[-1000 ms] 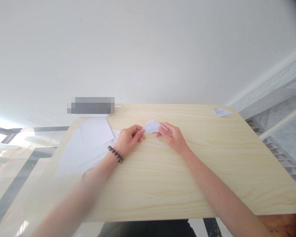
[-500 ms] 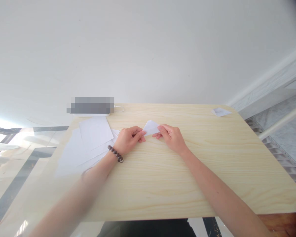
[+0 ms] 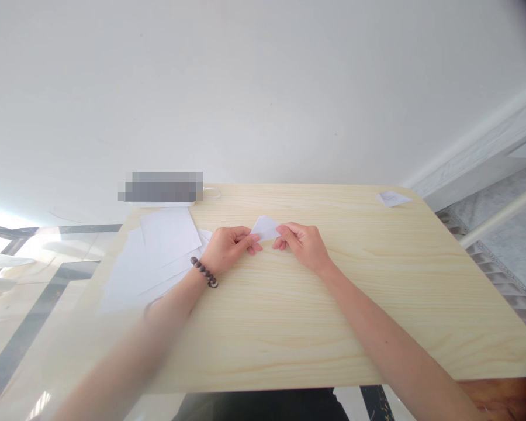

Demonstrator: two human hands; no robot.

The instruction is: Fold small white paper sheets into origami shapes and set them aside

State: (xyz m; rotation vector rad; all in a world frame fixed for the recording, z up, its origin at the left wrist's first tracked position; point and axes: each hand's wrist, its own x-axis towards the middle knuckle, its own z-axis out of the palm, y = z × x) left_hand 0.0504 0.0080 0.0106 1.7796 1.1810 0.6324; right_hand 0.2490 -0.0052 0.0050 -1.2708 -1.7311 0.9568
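A small folded piece of white paper (image 3: 265, 228) is held between my two hands over the middle of the table. My left hand (image 3: 233, 247) pinches its left corner between thumb and fingers; a dark beaded bracelet circles that wrist. At the opposite corner, my right hand (image 3: 304, 244) grips the paper with thumb and forefinger, the other fingers curled beneath. White paper sheets (image 3: 169, 237) lie overlapping to the left, partly covered by my left forearm.
Another folded white paper (image 3: 393, 199) rests at the far right corner of the wooden table (image 3: 377, 304). At the back left stands a blurred-out device (image 3: 162, 188) with a white cable (image 3: 213, 190). A pale wall (image 3: 263, 93) rises behind the table.
The folded paper has tilted a little and shifted slightly left. My right hand has moved slightly left along with it, and both hands keep their hold.
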